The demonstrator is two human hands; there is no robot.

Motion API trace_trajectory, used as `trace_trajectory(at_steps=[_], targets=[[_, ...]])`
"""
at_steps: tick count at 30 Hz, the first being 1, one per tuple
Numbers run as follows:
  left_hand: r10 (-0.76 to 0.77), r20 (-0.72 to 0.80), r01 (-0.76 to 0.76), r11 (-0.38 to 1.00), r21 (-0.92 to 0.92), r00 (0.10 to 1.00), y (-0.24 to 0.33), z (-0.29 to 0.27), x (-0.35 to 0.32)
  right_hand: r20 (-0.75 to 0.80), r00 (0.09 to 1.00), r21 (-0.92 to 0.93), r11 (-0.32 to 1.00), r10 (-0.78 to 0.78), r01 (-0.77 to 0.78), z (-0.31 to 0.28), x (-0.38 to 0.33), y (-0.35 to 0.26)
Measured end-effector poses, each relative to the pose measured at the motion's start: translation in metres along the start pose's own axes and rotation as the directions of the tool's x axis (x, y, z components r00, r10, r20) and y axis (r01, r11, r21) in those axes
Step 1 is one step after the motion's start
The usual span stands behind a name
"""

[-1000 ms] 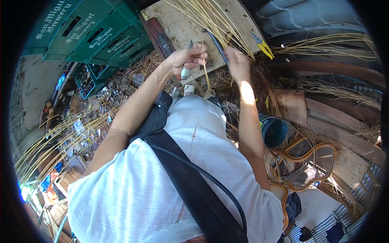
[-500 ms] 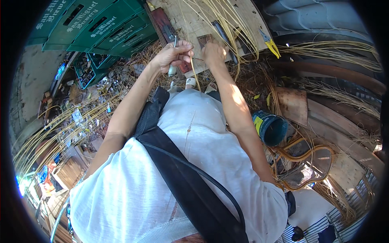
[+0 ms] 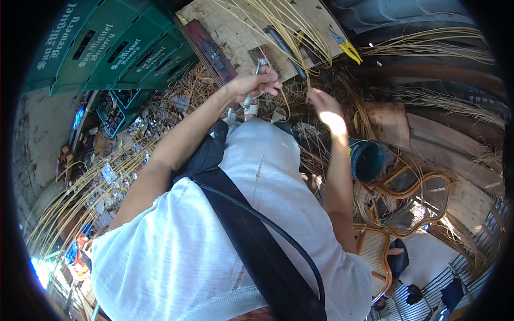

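Observation:
My left hand (image 3: 256,84) is closed around a small metal tool (image 3: 259,66) with a pale handle, held over the edge of a wooden board (image 3: 235,32). My right hand (image 3: 324,105) is a little to the right and lower, in bright sun, pinching thin yellow rattan strands (image 3: 292,32) that run up across the board. A black strap crosses my white shirt below.
Green plastic crates (image 3: 123,51) are stacked at the upper left. Yellow-handled pliers (image 3: 347,49) lie on the board's right edge. A dark bucket (image 3: 368,160), a bent rattan chair frame (image 3: 415,200) and a woven seat (image 3: 372,247) stand at right. Loose rattan strips (image 3: 80,187) litter the left.
Both hands have drifted right along the board. My right hand has dropped lower and away from the left, which keeps its grip on the tool.

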State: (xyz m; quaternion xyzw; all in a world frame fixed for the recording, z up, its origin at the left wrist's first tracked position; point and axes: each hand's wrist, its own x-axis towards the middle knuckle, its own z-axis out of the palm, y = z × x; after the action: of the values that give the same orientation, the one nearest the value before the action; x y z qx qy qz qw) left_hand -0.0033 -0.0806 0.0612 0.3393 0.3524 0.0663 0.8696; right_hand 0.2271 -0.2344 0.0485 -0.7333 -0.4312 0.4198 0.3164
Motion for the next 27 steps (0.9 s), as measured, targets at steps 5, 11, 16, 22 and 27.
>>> trace_trajectory(at_steps=[5, 11, 16, 22, 27], targets=[[-0.096, -0.164, 0.095, 0.995, -0.014, 0.982, -0.022, -0.020, 0.026, -0.063, 0.983, 0.021, 0.985, 0.171, -0.170, 0.089, 0.056, -0.080], [-0.188, -0.233, 0.233, 0.955, 0.183, 0.954, -0.020, -0.012, 0.017, -0.219, 0.974, -0.297, 0.955, -0.063, -0.006, 0.114, 0.081, -0.064], [-0.104, -0.395, 0.345, 0.715, 0.608, 0.913, -0.003, -0.023, -0.010, -0.178, 0.983, -0.149, 0.989, -0.050, 0.023, 0.115, 0.080, -0.066], [0.066, -0.358, 0.087, 0.915, 0.395, 0.931, 0.003, -0.051, -0.008, -0.241, 0.970, -0.214, 0.976, -0.021, -0.032, 0.125, 0.093, -0.066], [0.552, -0.082, -0.055, 0.227, 0.972, 0.829, -0.014, -0.066, 0.025, -0.239, 0.969, -0.338, 0.941, -0.062, -0.023, 0.115, 0.075, -0.065]])
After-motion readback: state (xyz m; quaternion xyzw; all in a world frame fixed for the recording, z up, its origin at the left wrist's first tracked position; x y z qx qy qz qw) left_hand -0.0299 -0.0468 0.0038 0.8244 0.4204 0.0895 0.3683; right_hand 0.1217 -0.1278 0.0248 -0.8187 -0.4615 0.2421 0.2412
